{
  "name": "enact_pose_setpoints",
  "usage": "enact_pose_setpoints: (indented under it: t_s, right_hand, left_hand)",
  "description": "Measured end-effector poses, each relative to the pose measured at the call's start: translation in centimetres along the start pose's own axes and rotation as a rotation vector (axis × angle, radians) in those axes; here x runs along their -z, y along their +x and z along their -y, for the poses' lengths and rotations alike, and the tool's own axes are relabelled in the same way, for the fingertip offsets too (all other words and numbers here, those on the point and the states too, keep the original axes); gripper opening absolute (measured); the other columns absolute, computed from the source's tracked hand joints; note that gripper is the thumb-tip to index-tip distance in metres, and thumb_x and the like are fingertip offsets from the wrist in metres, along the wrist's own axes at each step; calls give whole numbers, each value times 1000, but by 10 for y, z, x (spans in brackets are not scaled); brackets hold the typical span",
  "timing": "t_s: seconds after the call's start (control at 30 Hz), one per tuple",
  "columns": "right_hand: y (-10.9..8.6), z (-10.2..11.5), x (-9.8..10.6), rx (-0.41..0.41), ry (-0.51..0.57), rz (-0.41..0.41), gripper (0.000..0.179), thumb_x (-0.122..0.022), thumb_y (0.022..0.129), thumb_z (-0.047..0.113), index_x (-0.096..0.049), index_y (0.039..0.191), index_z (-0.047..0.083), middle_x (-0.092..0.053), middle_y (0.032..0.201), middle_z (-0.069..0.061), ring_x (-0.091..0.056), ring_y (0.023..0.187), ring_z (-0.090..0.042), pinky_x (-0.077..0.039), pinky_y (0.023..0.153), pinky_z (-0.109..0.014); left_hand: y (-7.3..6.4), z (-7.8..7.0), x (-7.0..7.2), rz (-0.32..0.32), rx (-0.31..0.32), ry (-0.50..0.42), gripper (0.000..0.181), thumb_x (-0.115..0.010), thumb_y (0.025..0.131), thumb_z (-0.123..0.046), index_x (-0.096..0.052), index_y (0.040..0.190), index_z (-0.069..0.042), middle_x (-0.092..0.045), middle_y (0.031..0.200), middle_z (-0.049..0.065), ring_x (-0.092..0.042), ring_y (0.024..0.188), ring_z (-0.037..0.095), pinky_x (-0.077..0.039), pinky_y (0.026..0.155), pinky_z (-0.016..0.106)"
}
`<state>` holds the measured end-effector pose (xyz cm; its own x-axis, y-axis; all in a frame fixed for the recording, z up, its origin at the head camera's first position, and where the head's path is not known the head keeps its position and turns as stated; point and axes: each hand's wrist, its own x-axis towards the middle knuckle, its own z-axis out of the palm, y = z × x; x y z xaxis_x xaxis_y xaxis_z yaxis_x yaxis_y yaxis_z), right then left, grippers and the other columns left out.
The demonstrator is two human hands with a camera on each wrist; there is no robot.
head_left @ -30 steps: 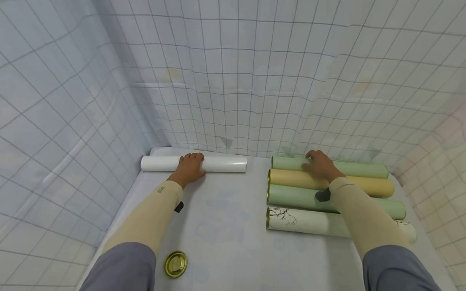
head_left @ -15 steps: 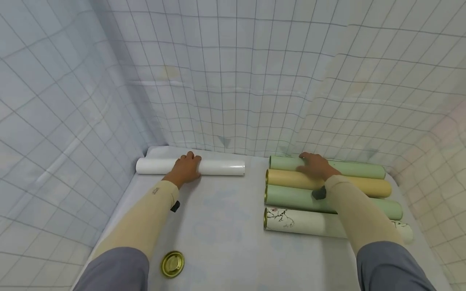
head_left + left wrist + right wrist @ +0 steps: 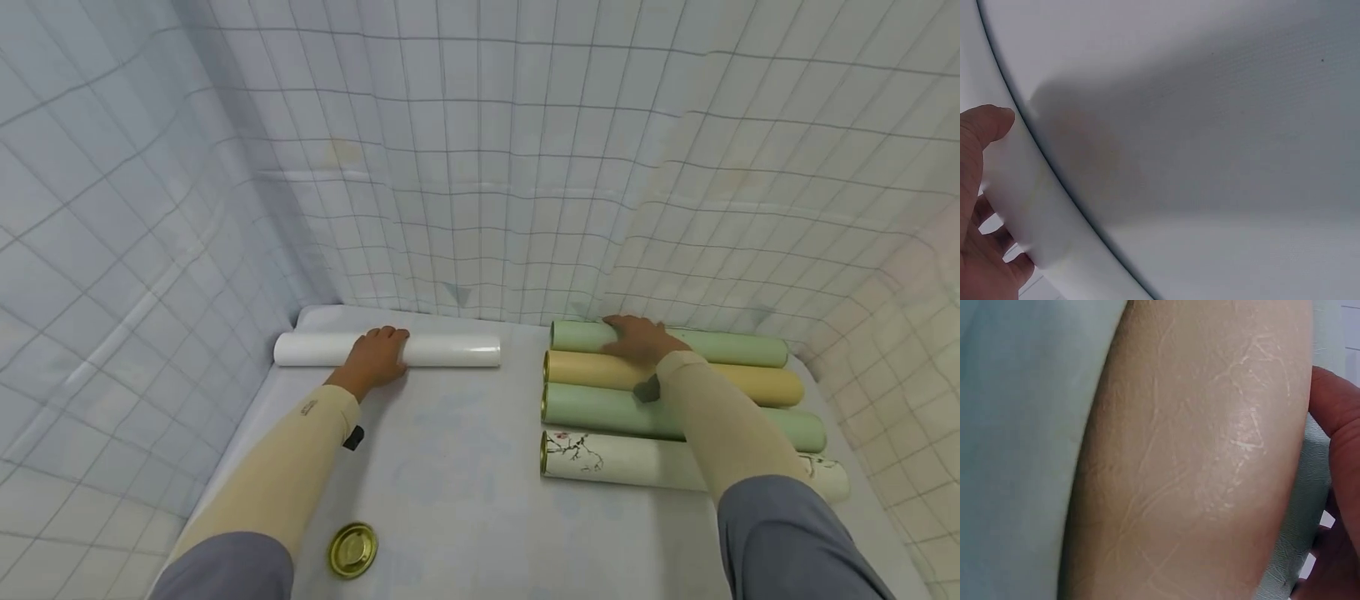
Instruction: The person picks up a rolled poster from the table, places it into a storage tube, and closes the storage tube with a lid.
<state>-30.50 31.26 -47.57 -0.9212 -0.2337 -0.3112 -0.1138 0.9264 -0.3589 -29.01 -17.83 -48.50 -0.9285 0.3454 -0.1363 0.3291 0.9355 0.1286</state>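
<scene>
My left hand [image 3: 373, 360] grips a glossy white tube [image 3: 453, 350] lying crosswise near the back left of the table. In the left wrist view its thumb rests on the tube's near side and its fingers bend over the far side. At the back right, my right hand [image 3: 641, 342] holds the rearmost green tube [image 3: 735, 347], its thumb between that tube and the yellow tube [image 3: 761, 383] in front. The right wrist view shows the yellow tube's creased surface beside the thumb. The sleeve hides parts of the tubes below the right arm.
Before the yellow tube lie another green tube [image 3: 600, 410] and a white tube with a blossom-branch print [image 3: 630, 460], all with gold-rimmed left ends. A round gold lid [image 3: 352, 550] lies at the front left. Gridded cloth walls [image 3: 480, 200] surround the white table [image 3: 465, 500].
The white tube has come slightly nearer with my left hand. My right hand has shifted a little left along the rear green tube. The whole view has drifted slightly.
</scene>
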Motion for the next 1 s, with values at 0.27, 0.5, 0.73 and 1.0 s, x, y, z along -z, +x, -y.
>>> enact_pose_setpoints:
  t_s: [0.27,0.5,0.73,1.0]
  right_hand:
    - [9,7,4,17,-43,3,82,-65,92,50,-31,156,10,-32,155,-25,-25,142,-48,1,104,-79]
    - [2,18,8,20,-3,17,77,-67,95,36,-28,157,11,-27,158,-23,-21,143,-48,5,105,-77]
    - [4,21,7,32,-54,39,74,-67,96,34,-31,156,10,-30,157,-21,-23,144,-45,0,107,-76]
    - [16,-3,-4,113,-87,-17,75,-71,92,40,-37,153,14,-37,154,-19,-31,141,-43,-8,110,-72]
  left_hand:
    - [-7,5,-2,-30,6,14,60,-68,94,-23,-44,145,-3,-45,142,24,-40,130,48,-38,102,63]
    - [-7,8,-2,-46,11,-1,55,-71,92,-26,-49,139,-8,-49,137,21,-42,124,47,-39,96,64]
    - [-13,7,0,-51,8,-26,53,-72,91,-26,-51,136,-7,-52,137,20,-43,124,46,-37,95,65]
    - [-16,4,0,-34,-5,-49,52,-72,91,-24,-52,136,-8,-54,137,19,-44,123,46,-38,96,65]
